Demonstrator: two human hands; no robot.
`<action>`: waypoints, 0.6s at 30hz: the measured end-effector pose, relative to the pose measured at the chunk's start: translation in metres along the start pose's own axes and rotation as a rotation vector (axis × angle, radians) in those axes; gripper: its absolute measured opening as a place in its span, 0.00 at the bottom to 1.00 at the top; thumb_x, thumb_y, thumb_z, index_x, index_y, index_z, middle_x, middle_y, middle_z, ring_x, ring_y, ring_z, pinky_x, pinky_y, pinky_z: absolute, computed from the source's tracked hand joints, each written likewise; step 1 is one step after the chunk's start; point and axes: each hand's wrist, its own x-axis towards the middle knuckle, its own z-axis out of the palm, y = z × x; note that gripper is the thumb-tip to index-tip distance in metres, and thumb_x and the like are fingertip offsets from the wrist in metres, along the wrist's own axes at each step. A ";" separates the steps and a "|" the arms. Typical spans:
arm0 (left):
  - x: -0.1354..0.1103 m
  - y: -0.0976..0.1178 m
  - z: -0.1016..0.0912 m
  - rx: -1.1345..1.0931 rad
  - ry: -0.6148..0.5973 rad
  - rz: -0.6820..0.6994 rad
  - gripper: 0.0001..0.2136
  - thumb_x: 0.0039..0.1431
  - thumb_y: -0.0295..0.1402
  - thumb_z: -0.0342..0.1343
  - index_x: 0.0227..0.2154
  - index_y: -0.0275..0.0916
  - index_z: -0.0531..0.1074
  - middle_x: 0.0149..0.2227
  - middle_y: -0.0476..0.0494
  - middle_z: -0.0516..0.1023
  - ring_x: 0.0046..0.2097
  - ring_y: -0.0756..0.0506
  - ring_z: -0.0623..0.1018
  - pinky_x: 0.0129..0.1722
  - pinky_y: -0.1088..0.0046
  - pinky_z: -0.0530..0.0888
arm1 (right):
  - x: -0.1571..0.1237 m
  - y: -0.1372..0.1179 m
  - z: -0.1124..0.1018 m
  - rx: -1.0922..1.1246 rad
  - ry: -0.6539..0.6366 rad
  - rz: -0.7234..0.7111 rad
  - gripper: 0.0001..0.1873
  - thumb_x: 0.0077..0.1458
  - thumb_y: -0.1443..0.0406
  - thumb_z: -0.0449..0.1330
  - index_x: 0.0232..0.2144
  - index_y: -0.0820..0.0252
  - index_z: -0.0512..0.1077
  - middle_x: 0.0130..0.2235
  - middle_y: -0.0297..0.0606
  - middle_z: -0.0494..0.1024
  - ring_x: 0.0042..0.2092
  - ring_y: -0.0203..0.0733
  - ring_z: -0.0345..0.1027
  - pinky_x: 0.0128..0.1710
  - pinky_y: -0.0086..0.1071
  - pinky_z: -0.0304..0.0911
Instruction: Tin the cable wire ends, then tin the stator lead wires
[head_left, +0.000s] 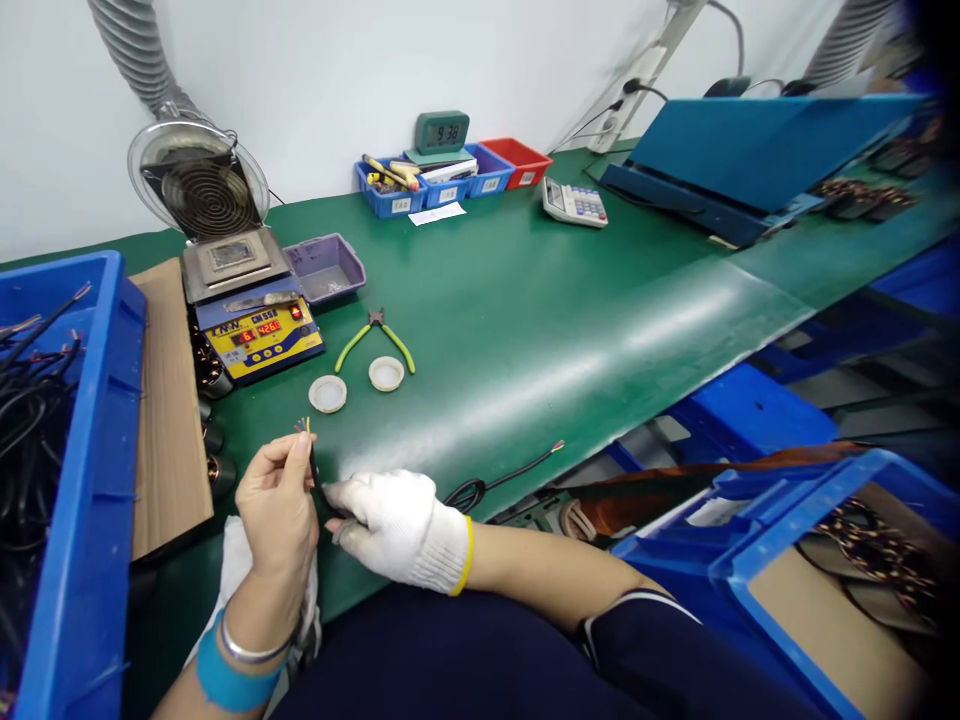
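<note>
My bare left hand (281, 500) pinches a black cable (316, 478) close to its end, where thin coloured wires (304, 427) stick up above the fingertips. In a white knit glove, my right hand (397, 520) has its fingers closed round the same cable lower down. Beyond the glove a coiled stretch of black cable (466, 494) lies on the green mat, its stripped end pointing right; whether it joins the held piece is hidden. Two small round white dishes (328, 394) and green-handled cutting pliers (376, 325) lie just beyond my hands.
A yellow-fronted solder pot (266, 335) with a fume fan (202, 190) stands at left, beside a purple tray (330, 270). A blue crate (112, 420) of cables is at far left. Small bins (397, 200), a clock (442, 132) and calculator (574, 203) sit at the back.
</note>
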 end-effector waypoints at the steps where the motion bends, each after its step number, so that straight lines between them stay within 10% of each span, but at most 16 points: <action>1: -0.001 0.002 0.000 -0.018 -0.021 -0.013 0.10 0.43 0.36 0.65 0.25 0.36 0.74 0.21 0.53 0.71 0.22 0.55 0.65 0.21 0.80 0.61 | -0.001 0.004 -0.007 0.009 0.014 0.021 0.17 0.57 0.54 0.51 0.45 0.53 0.69 0.37 0.32 0.77 0.34 0.40 0.71 0.26 0.30 0.54; 5: -0.009 0.006 0.000 0.098 -0.218 -0.094 0.11 0.46 0.39 0.63 0.26 0.36 0.72 0.19 0.53 0.68 0.22 0.55 0.65 0.21 0.80 0.60 | 0.005 0.029 -0.054 0.023 0.079 0.139 0.17 0.58 0.60 0.50 0.49 0.51 0.68 0.44 0.33 0.76 0.43 0.39 0.70 0.37 0.29 0.60; 11: -0.025 0.006 -0.001 0.500 -0.867 -0.214 0.13 0.47 0.40 0.60 0.31 0.35 0.71 0.20 0.52 0.67 0.23 0.53 0.64 0.24 0.76 0.62 | 0.056 0.064 -0.104 -0.150 -0.148 0.178 0.18 0.56 0.58 0.50 0.47 0.41 0.69 0.46 0.28 0.75 0.47 0.45 0.68 0.36 0.32 0.59; 18: -0.028 0.009 -0.001 0.685 -0.960 -0.168 0.13 0.48 0.41 0.58 0.32 0.36 0.72 0.24 0.50 0.70 0.26 0.50 0.67 0.27 0.74 0.64 | 0.099 0.072 -0.089 -0.283 -0.320 0.137 0.17 0.53 0.56 0.50 0.44 0.45 0.72 0.44 0.32 0.76 0.44 0.45 0.69 0.35 0.32 0.59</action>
